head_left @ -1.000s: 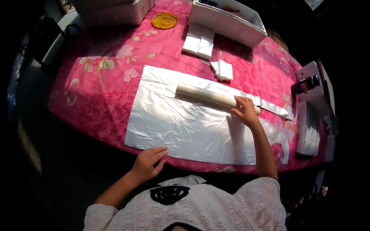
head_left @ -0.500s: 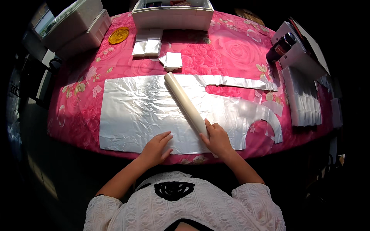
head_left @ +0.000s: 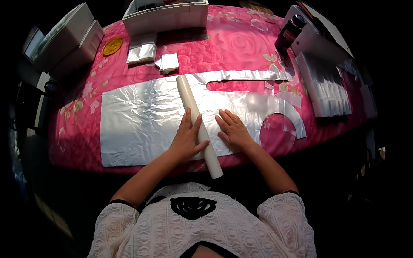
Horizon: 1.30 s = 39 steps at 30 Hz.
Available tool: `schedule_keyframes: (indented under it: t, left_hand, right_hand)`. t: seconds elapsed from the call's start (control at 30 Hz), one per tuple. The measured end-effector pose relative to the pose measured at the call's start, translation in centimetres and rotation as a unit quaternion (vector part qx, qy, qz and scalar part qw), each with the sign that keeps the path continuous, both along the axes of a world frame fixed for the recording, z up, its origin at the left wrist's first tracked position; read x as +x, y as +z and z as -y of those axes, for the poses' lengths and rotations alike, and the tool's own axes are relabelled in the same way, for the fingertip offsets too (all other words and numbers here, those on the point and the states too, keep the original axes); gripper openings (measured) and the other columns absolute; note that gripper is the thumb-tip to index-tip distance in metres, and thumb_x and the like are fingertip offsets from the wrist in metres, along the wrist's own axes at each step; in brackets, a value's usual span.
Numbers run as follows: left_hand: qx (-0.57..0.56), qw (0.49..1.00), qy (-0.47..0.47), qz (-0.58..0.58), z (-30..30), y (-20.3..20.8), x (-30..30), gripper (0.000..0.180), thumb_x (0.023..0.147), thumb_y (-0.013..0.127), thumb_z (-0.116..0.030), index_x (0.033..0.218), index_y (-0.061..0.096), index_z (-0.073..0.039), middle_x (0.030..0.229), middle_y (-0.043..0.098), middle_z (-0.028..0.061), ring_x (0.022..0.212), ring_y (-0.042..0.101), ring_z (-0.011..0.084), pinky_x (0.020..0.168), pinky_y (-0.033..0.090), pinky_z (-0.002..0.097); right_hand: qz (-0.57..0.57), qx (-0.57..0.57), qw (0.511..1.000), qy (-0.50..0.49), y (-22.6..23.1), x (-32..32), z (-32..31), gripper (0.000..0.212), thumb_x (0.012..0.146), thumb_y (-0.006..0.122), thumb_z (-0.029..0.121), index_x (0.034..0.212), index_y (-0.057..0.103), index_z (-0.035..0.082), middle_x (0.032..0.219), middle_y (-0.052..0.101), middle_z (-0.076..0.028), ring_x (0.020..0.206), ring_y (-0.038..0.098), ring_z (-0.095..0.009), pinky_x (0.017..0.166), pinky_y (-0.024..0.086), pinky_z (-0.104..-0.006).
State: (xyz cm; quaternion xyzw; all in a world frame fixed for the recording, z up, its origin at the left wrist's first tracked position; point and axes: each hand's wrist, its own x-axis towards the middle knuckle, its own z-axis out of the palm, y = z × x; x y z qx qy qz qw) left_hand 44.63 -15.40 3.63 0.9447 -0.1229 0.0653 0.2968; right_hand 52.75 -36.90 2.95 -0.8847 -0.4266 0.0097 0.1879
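A thin, shiny whitish plastic sheet [head_left: 137,124] lies spread over the table, wrinkled across its middle. It has a long strap-like strip along the far edge and a curved loop at the right end. Across it rests a cream-coloured rolling tube [head_left: 186,92], slanting toward me, its near end past the table edge. My left hand [head_left: 185,139] lies over the tube's lower half, fingers spread and thumb stretched across it. To the right of the tube, my right hand [head_left: 234,131] is flat on the sheet with nothing in it.
Folded white plastic packets [head_left: 142,52] and a smaller stack [head_left: 168,63] lie beyond the sheet. White foam boxes [head_left: 167,19] stand at the back and left, near a yellow disc [head_left: 112,46]. To the right are a dark bottle [head_left: 290,32] and a pile of folded plastic [head_left: 322,88].
My right hand has let go of the tube and moved onto the sheet. My left hand has come onto the tube, which now lies steeper and nearer me. The whole view has shifted.
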Motion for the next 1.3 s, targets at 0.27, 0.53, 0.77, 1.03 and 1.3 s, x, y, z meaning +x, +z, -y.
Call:
schedule_keyframes:
  t: [0.27, 0.53, 0.77, 1.03, 1.3]
  left_hand:
    - [0.007, 1.0, -0.002, -0.026, 1.4, 0.7, -0.4, 0.081, 0.072, 0.066, -0.037, 0.138, 0.032, -0.004, 0.144, 0.004, 0.033, 0.135, 0.01, 0.0455, 0.108, 0.021, 0.0462]
    - [-0.005, 0.999, 0.005, -0.033, 2.6, 0.9, -0.5, 0.078, 0.069, 0.067, -0.036, 0.135, 0.038, -0.006, 0.145, 0.006, 0.0298, 0.135, 0.011, 0.0437, 0.107, 0.024, 0.0455]
    - [0.022, 0.999, -0.013, -0.039, 2.7, 1.0, -0.3, 0.077, 0.069, 0.067, -0.037, 0.134, 0.039, -0.006, 0.146, 0.004, 0.0286, 0.135, 0.01, 0.0441, 0.107, 0.023, 0.0456]
    - [-0.366, 0.919, 0.041, -0.141, 3.1, 2.8, -0.4, 0.06, 0.085, 0.059, -0.025, 0.134, 0.033, 0.0, 0.136, 0.035, 0.0213, 0.122, 0.042, 0.0276, 0.099, 0.038, 0.0369]
    - [-0.502, 0.733, 0.124, -0.441, -8.4, 4.3, -1.2, 0.017, 0.086, 0.059, -0.015, 0.092, 0.06, 0.0, 0.083, 0.063, 0.0071, 0.071, 0.062, 0.0151, 0.064, 0.051, 0.0278]
  right_hand:
    - [0.059, -0.158, 0.905, -0.39, 0.1, 10.2, 11.6, 0.054, 0.089, 0.047, 0.034, 0.131, 0.041, 0.001, 0.136, 0.039, -0.021, 0.127, 0.035, -0.033, 0.106, 0.025, -0.0434]
    - [0.123, -0.003, 0.934, -0.335, -3.5, 9.6, 18.0, 0.039, 0.086, 0.049, 0.019, 0.118, 0.053, -0.003, 0.124, 0.05, -0.023, 0.117, 0.046, -0.035, 0.099, 0.036, -0.0381]
    - [0.103, 0.098, 0.927, -0.347, 1.2, 7.3, 17.8, 0.017, 0.074, 0.066, 0.014, 0.083, 0.06, 0.0, 0.084, 0.064, -0.011, 0.077, 0.061, -0.026, 0.072, 0.048, -0.035]
    - [-0.349, 0.298, 0.866, -0.197, 8.0, 0.9, 3.0, 0.017, 0.078, 0.066, 0.013, 0.081, 0.054, 0.0, 0.072, 0.058, -0.001, 0.063, 0.053, -0.007, 0.058, 0.044, -0.0226]
    - [-0.128, 0.221, 0.967, 0.023, 9.5, -10.8, -5.3, 0.039, 0.075, 0.069, 0.018, 0.106, 0.054, 0.001, 0.106, 0.054, -0.015, 0.096, 0.054, -0.03, 0.079, 0.046, -0.0383]
